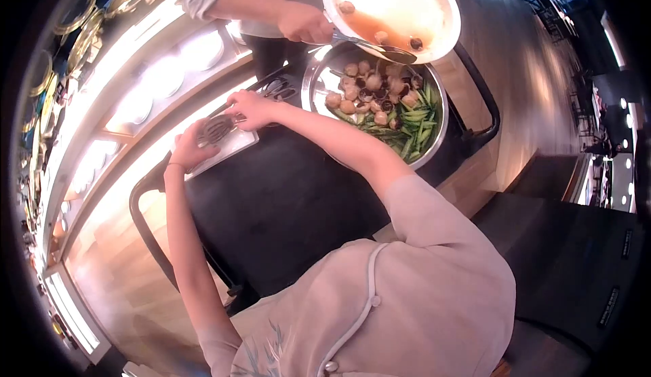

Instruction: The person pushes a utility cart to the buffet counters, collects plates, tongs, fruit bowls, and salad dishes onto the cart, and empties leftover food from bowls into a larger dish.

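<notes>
My left hand (192, 148) curls around a bundle of dark metal pieces with several slats or prongs (215, 130), perhaps cutlery; their exact kind is not clear. Fingers bent, my right hand (253, 108) reaches to the far end of the same bundle; what its fingertips pinch is hidden. Beneath both hands lies a white shallow tray (234, 144) at the left edge of the black cart top (285, 201). More dark metal utensils (279, 89) lie just beyond my right hand.
A large steel bowl (444, 123) holds mushrooms and cut green vegetables. Above it, another person's hand (306, 23) holds a spoon (386, 53) at a tilted white bowl (453, 21) with brown sauce and a few mushrooms. Black cart handles (494, 109) rise at the sides. Lit shelves with plates (163, 78) stand left.
</notes>
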`<state>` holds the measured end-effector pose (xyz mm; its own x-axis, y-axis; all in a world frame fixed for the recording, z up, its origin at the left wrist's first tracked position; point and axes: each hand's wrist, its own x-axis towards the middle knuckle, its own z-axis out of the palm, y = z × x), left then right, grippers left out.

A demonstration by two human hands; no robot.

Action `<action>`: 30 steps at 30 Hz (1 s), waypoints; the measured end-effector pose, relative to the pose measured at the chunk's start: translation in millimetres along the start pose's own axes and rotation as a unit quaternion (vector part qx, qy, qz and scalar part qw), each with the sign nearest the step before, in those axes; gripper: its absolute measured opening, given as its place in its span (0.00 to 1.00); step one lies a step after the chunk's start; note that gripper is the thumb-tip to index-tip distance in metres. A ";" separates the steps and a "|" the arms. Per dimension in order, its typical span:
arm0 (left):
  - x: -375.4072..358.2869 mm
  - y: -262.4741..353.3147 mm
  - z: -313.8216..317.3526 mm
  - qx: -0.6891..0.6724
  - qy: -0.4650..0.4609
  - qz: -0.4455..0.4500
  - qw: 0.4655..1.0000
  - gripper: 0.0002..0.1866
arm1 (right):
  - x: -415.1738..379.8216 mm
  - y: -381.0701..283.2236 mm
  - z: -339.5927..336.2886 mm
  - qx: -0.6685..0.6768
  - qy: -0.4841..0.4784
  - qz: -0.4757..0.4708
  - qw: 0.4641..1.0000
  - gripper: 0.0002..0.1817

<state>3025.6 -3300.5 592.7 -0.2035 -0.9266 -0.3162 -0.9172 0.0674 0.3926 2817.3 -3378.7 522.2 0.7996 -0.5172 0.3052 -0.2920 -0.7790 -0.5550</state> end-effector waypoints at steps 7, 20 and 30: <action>3.8 -1.7 2.4 0.045 0.029 0.022 0.998 0.41 | -7.3 8.2 2.6 0.074 0.022 0.007 0.997 0.21; 8.9 6.3 3.9 0.063 0.051 0.037 0.996 0.43 | -17.1 0.9 -9.2 0.048 -0.004 0.013 0.999 0.25; 24.6 14.8 7.0 0.093 0.043 0.024 0.994 0.49 | -26.2 0.8 -22.6 0.003 0.009 0.017 1.000 0.28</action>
<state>3004.6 -3319.7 584.7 -0.2267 -0.9480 -0.2232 -0.9561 0.1730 0.2365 2784.2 -3373.7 531.2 0.7795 -0.5494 0.3009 -0.3151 -0.7591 -0.5696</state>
